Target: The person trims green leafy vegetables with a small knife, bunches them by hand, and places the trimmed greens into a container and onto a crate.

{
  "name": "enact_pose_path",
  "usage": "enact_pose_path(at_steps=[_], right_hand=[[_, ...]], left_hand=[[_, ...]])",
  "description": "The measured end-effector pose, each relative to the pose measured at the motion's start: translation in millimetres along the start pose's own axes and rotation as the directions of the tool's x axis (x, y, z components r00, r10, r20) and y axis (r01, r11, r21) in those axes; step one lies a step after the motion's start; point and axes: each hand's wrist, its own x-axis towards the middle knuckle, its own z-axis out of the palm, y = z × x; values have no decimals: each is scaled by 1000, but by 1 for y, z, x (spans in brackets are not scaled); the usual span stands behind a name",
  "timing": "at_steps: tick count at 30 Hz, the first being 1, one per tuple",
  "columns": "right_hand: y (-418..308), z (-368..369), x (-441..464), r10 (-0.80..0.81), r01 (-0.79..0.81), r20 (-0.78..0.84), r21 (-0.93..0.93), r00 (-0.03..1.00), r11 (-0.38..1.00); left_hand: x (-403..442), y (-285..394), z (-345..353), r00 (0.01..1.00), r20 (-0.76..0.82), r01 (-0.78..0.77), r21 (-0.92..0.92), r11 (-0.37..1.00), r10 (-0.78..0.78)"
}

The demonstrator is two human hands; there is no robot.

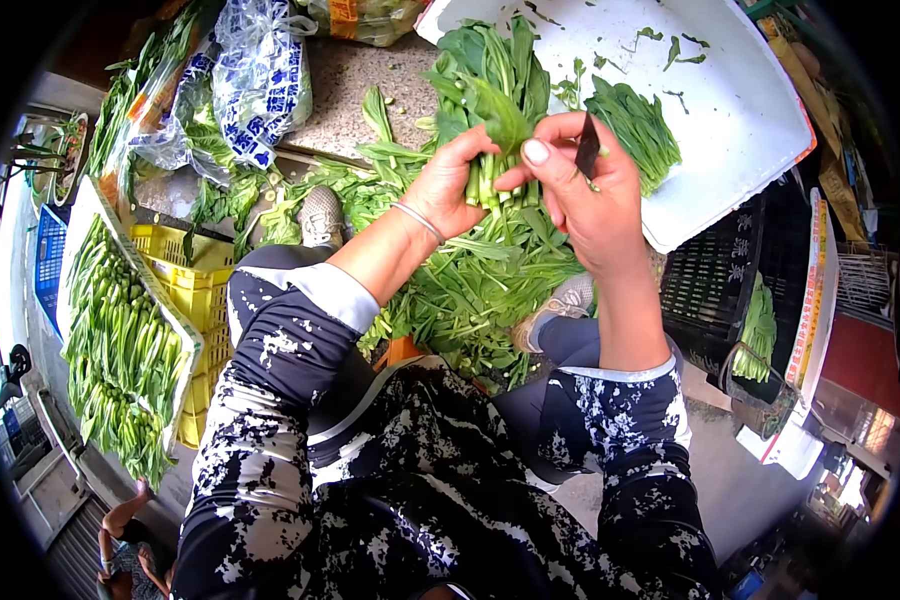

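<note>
My left hand (445, 190) is wrapped round a bunch of leafy greens (488, 75), its cut stem ends pointing toward me and its leaves away. My right hand (602, 195) is closed on a small dark-bladed knife (588, 148), the blade standing up between the fingers. Its thumb and fingertips are beside the bunch's stems, close to a single leaf (502, 118); whether they pinch that leaf I cannot tell. Just beyond, a white foam box (735, 130) holds another bunch of greens (635, 130) and leaf scraps.
Loose leaves (470, 295) cover the ground between my shoes. On the left, a foam tray (192, 335) of greens rests on yellow crates (205, 275). Plastic bags (260, 75) lie behind. A black crate (705, 280) stands right. Part of another person (130, 530) shows lower left.
</note>
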Motion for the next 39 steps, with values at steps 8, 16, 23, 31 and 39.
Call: enact_pose_path(at_steps=[8, 16, 23, 31, 39], right_hand=[[11, 17, -20, -70, 85, 56, -361, 996, 929], [9, 29, -36, 452, -191, 506, -485, 735, 853], [15, 20, -35, 625, -85, 476, -750, 618, 655], [22, 9, -18, 296, 25, 454, -578, 841, 816], [12, 5, -7, 364, -6, 472, -604, 803, 797]], left_hand=[[9, 5, 1, 994, -45, 104, 81, 991, -101], [18, 19, 1, 993, 61, -104, 84, 991, 100], [11, 17, 10, 986, 82, -160, 171, 972, 148], [-5, -9, 15, 977, 157, 148, 1, 989, -146], [-5, 1, 21, 983, 155, 101, -44, 994, -94]])
